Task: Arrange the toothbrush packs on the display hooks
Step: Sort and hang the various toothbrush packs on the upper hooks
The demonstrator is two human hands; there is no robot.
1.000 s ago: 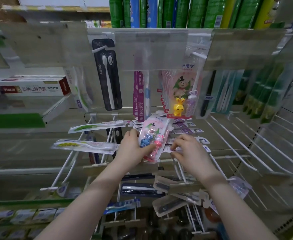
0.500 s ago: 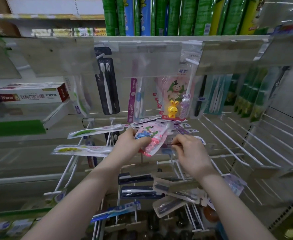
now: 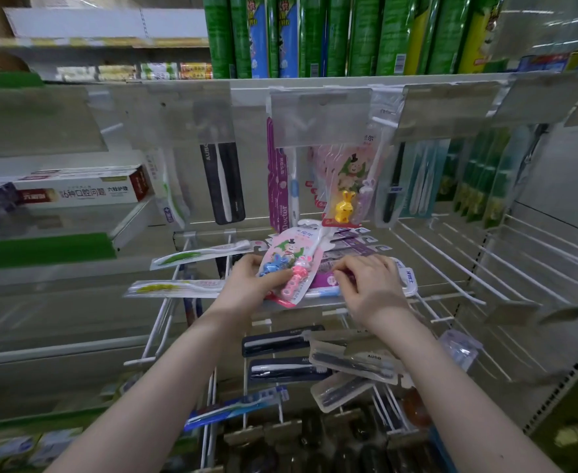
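Left hand (image 3: 246, 285) grips the pink toothbrush pack (image 3: 291, 264), thumb on top; at its 3 o'clock, right hand (image 3: 372, 288) pinches the purple packs (image 3: 355, 249)

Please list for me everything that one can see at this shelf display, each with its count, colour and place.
children's pack: one, pink, above the middle hooks
purple packs: several, purple, fanned flat on the middle hooks
rabbit packs: several, pink with a yellow rabbit, hanging top centre
Doctor packs: a few, magenta, hanging left of the rabbit packs
AUBO pack: one visible, black, hanging top left
green toothbrush pack: one, left hooks
yellow toothbrush pack: one, below the green one
dark packs: at least four, lower hooks
tall boxes: many, green, top shelf
toothpaste box: one, white and red, left shelf
bare hooks: many, white, right
left hand: grips the children's pack
right hand: fingers curled on the purple packs
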